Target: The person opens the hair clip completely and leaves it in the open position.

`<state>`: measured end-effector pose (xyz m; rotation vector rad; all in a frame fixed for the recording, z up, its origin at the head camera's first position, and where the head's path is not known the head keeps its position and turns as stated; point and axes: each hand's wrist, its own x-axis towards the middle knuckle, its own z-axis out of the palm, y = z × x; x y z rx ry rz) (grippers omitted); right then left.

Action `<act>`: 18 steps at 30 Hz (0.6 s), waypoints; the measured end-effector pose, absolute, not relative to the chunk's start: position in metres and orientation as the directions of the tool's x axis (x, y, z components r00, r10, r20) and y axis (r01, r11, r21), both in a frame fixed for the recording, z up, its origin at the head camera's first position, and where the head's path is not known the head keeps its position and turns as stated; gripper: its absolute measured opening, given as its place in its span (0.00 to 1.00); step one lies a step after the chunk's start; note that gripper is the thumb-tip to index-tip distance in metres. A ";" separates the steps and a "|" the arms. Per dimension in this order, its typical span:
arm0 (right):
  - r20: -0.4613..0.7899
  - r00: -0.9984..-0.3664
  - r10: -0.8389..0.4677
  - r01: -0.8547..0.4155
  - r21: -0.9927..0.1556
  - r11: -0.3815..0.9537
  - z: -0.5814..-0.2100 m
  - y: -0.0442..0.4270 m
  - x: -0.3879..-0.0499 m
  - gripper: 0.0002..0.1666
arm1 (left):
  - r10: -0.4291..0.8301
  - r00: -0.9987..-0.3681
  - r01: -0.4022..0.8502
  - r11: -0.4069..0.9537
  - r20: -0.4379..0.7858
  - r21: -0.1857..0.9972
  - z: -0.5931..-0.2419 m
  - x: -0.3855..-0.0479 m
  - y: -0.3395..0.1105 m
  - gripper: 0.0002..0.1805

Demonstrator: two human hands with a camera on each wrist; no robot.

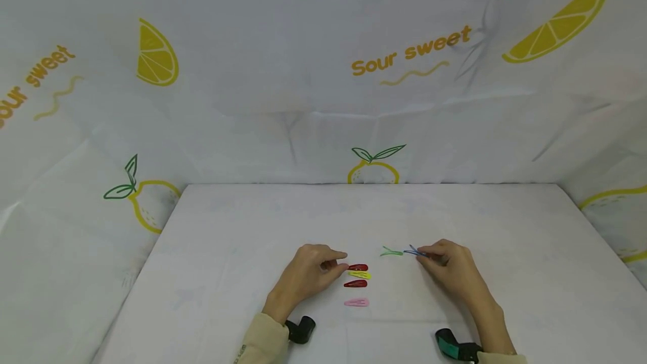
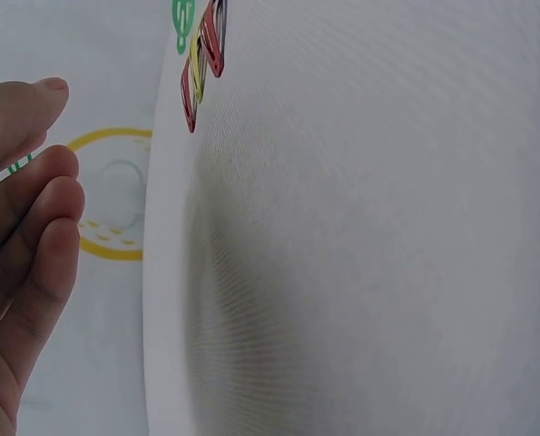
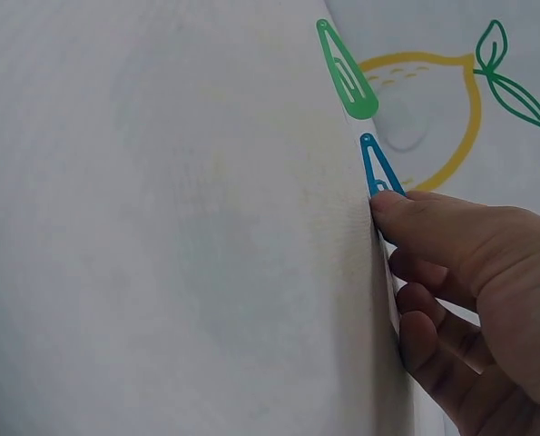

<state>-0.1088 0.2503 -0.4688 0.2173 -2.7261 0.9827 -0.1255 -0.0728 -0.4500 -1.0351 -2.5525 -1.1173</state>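
Note:
My right hand (image 1: 450,265) pinches a blue snap hair clip (image 3: 377,163) by one end, between thumb and fingers. Just left of it lies a green hair clip (image 1: 391,251), its parts spread apart in the head view. My left hand (image 1: 313,268) hovers beside a column of clips, thumb and index apart, nothing seen between them. That column runs from a red clip (image 1: 358,267) over a yellow clip (image 1: 360,275) and a second red clip (image 1: 356,283) down to a pink clip (image 1: 356,302). The left thumb tip is close to the upper red clip; contact cannot be told.
A white cloth covers the table (image 1: 227,229), and its far edge meets a white backdrop (image 1: 253,72) printed with lemons and lettering. Dark wrist-worn devices sit at the left wrist (image 1: 301,330) and the right wrist (image 1: 455,346).

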 end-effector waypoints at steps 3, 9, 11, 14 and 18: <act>0.256 -0.965 -0.061 -0.210 -0.608 0.765 -0.469 0.251 -0.108 0.07 | 0.532 -0.746 0.655 0.481 0.400 0.583 -0.450 -0.125 -0.073 0.09; 0.234 -0.971 -0.055 -0.190 -0.605 0.773 -0.468 0.253 -0.108 0.08 | 0.539 -0.746 0.654 0.481 0.391 0.585 -0.449 -0.125 -0.073 0.10; 0.236 -0.970 -0.053 -0.189 -0.603 0.775 -0.468 0.253 -0.108 0.09 | 0.542 -0.745 0.654 0.479 0.390 0.585 -0.449 -0.125 -0.073 0.10; 0.243 -0.969 -0.052 -0.192 -0.601 0.776 -0.468 0.253 -0.108 0.09 | 0.544 -0.742 0.657 0.475 0.392 0.585 -0.450 -0.125 -0.073 0.10; 0.246 -0.968 -0.053 -0.194 -0.599 0.777 -0.468 0.253 -0.108 0.09 | 0.544 -0.741 0.658 0.476 0.393 0.583 -0.451 -0.125 -0.072 0.10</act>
